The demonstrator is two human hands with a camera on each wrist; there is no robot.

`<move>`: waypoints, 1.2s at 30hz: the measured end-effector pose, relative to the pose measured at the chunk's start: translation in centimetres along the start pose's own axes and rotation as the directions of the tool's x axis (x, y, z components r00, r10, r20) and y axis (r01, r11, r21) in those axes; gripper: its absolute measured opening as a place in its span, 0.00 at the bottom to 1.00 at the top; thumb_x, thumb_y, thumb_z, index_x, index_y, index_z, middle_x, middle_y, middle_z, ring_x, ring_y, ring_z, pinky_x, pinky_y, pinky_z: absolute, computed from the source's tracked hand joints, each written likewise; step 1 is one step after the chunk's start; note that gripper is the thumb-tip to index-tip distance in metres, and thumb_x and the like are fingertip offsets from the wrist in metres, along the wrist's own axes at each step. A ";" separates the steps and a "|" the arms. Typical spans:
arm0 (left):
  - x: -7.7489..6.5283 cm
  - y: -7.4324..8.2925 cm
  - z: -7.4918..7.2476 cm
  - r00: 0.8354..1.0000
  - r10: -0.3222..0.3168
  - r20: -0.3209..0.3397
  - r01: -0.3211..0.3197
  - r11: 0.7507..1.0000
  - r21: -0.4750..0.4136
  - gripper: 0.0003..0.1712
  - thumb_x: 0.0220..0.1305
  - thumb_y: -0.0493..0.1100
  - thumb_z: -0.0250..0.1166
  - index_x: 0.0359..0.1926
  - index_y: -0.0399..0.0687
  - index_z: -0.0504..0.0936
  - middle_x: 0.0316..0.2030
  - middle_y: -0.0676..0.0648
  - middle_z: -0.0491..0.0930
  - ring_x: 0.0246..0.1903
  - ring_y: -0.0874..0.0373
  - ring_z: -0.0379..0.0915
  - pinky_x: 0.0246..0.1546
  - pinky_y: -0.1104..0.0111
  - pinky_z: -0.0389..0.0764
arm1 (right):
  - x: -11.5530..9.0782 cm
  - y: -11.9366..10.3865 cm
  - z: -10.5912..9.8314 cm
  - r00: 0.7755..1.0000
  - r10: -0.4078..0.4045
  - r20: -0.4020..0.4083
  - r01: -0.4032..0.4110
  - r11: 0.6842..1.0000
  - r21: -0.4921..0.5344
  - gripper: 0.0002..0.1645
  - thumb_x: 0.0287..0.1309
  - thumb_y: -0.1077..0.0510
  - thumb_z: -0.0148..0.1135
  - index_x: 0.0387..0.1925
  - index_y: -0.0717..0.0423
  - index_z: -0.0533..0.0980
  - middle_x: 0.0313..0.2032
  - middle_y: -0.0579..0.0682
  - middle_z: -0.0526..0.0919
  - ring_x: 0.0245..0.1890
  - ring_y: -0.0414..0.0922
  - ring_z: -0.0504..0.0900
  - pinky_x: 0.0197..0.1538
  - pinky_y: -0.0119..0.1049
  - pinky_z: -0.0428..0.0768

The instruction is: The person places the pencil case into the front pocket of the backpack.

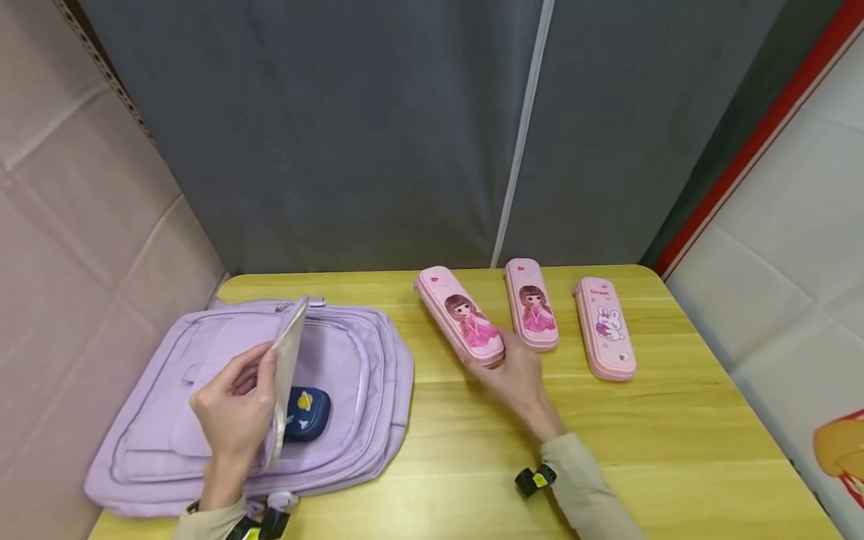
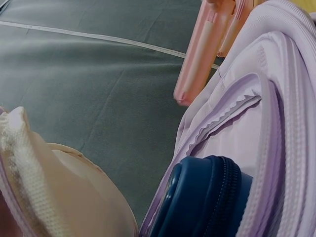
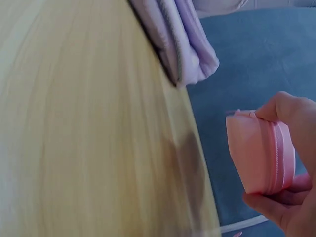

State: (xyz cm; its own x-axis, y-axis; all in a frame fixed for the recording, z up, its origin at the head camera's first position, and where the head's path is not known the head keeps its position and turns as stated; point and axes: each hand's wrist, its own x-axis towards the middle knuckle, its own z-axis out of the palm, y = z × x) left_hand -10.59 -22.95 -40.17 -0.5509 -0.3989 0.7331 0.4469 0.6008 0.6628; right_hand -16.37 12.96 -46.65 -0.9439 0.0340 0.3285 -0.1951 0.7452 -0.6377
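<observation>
Right hand (image 1: 516, 375) gripping the near end of a pink doll-print pencil case (image 1: 459, 315)! Just ahead of that hand, a second doll-print case (image 1: 531, 304); off to its right, a rabbit-print case (image 1: 605, 330). Open bench (image 1: 466, 465) runs leftward from it to the edge of a lilac backpack (image 1: 151, 420), where the left hand (image 1: 236, 401) pinches the pale-lined flap (image 1: 290, 360), a navy case (image 1: 307, 414) just right of it. Beyond both hands, grey cloth (image 1: 337, 150) hangs behind the bench's far edge.

Under my right hand (image 1: 518, 379) I see the table (image 1: 675, 450); beyond that hand, a curtain (image 1: 337, 150) with a pale strip (image 1: 526, 127); well right, a panel (image 1: 803, 232) with a red edge (image 1: 761, 135). Left of my left hand (image 1: 236, 409) stands a wall (image 1: 67, 247).
</observation>
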 end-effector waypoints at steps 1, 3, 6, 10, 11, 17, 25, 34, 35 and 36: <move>0.0 0.0 0.0 1.000 -0.002 0.000 0.002 1.000 0.000 0.07 0.50 0.33 0.68 0.34 0.42 0.86 0.27 0.34 0.83 0.28 0.74 0.80 0.28 0.84 0.80 | -0.1 -0.3 -0.1 1.000 -0.016 0.011 0.016 1.000 0.005 0.45 0.37 0.38 0.70 0.54 0.60 0.71 0.46 0.56 0.80 0.45 0.48 0.79 0.50 0.43 0.80; -0.1 0.0 0.0 1.000 -0.006 -0.001 0.006 1.000 0.001 0.07 0.50 0.33 0.68 0.34 0.42 0.86 0.27 0.34 0.83 0.28 0.74 0.80 0.28 0.84 0.80 | -0.3 -0.8 -0.1 0.999 -0.047 0.025 0.046 0.999 0.020 0.45 0.37 0.39 0.70 0.54 0.60 0.70 0.47 0.56 0.80 0.45 0.48 0.79 0.51 0.43 0.80; -0.1 -0.1 -0.1 1.000 -0.010 -0.004 0.010 1.000 0.010 0.07 0.50 0.33 0.68 0.34 0.43 0.86 0.27 0.35 0.83 0.27 0.74 0.80 0.28 0.84 0.80 | -0.4 -1.5 -0.1 0.995 -0.091 0.033 0.089 0.995 0.048 0.45 0.36 0.37 0.71 0.55 0.58 0.70 0.48 0.54 0.79 0.47 0.47 0.78 0.52 0.41 0.80; -0.1 0.0 -0.1 1.000 -0.010 -0.004 0.010 1.000 0.015 0.07 0.50 0.34 0.68 0.34 0.43 0.86 0.27 0.35 0.83 0.27 0.75 0.80 0.28 0.85 0.80 | -0.7 -2.3 0.1 0.986 -0.152 0.064 0.146 0.986 0.086 0.46 0.35 0.38 0.72 0.56 0.54 0.70 0.48 0.51 0.78 0.46 0.43 0.77 0.49 0.37 0.81; -0.1 0.0 -0.1 1.000 -0.010 -0.003 0.010 1.000 0.015 0.07 0.50 0.34 0.68 0.34 0.43 0.86 0.27 0.35 0.83 0.27 0.75 0.80 0.28 0.84 0.80 | -0.8 -2.4 0.2 0.983 -0.165 0.077 0.158 0.983 0.094 0.46 0.35 0.39 0.72 0.56 0.54 0.70 0.48 0.50 0.78 0.46 0.42 0.77 0.49 0.36 0.81; -0.2 0.1 -0.1 1.000 -0.011 0.003 0.011 1.000 0.011 0.08 0.50 0.33 0.68 0.34 0.42 0.86 0.28 0.35 0.83 0.28 0.74 0.80 0.29 0.84 0.80 | -1.5 -3.2 0.9 0.962 -0.221 0.158 0.199 0.969 0.147 0.45 0.35 0.39 0.72 0.56 0.52 0.70 0.50 0.46 0.78 0.47 0.38 0.77 0.50 0.32 0.80; -0.1 0.1 -0.1 1.000 -0.012 -0.004 0.012 1.000 0.008 0.07 0.51 0.34 0.67 0.34 0.42 0.86 0.28 0.35 0.83 0.28 0.74 0.80 0.29 0.84 0.80 | -1.7 -4.4 1.6 0.907 -0.349 0.236 0.305 0.930 0.204 0.45 0.35 0.38 0.72 0.57 0.50 0.69 0.50 0.43 0.77 0.49 0.36 0.76 0.53 0.31 0.78; -0.3 0.1 -0.1 1.000 -0.011 -0.002 0.011 1.000 0.003 0.07 0.51 0.33 0.67 0.34 0.38 0.86 0.28 0.34 0.83 0.28 0.76 0.79 0.29 0.85 0.80 | -0.8 -5.9 3.0 0.853 -0.441 0.277 0.370 0.888 0.274 0.43 0.35 0.40 0.73 0.55 0.50 0.69 0.49 0.39 0.76 0.48 0.33 0.75 0.51 0.26 0.78; -0.3 0.3 0.0 1.000 -0.010 -0.004 0.010 1.000 0.002 0.07 0.51 0.32 0.67 0.34 0.37 0.85 0.28 0.34 0.83 0.28 0.76 0.79 0.29 0.85 0.79 | -0.7 -6.0 3.3 0.852 -0.446 0.276 0.370 0.884 0.286 0.43 0.35 0.41 0.73 0.55 0.50 0.69 0.49 0.39 0.76 0.48 0.33 0.76 0.51 0.26 0.79; -0.3 0.5 0.0 1.000 -0.009 -0.006 0.009 1.000 0.001 0.07 0.51 0.32 0.67 0.34 0.36 0.85 0.28 0.34 0.83 0.28 0.76 0.79 0.29 0.85 0.79 | -0.5 -6.2 3.6 0.849 -0.452 0.274 0.372 0.879 0.297 0.43 0.35 0.41 0.73 0.55 0.50 0.69 0.49 0.40 0.76 0.47 0.33 0.76 0.50 0.25 0.79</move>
State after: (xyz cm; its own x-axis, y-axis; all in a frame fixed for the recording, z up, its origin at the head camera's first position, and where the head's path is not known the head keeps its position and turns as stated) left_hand -10.23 -22.57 -40.05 -0.5505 -0.4088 0.7279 0.4409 0.5980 0.6693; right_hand -15.60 5.97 -45.37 -0.7860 -0.4908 0.3759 -0.6022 0.4703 -0.6451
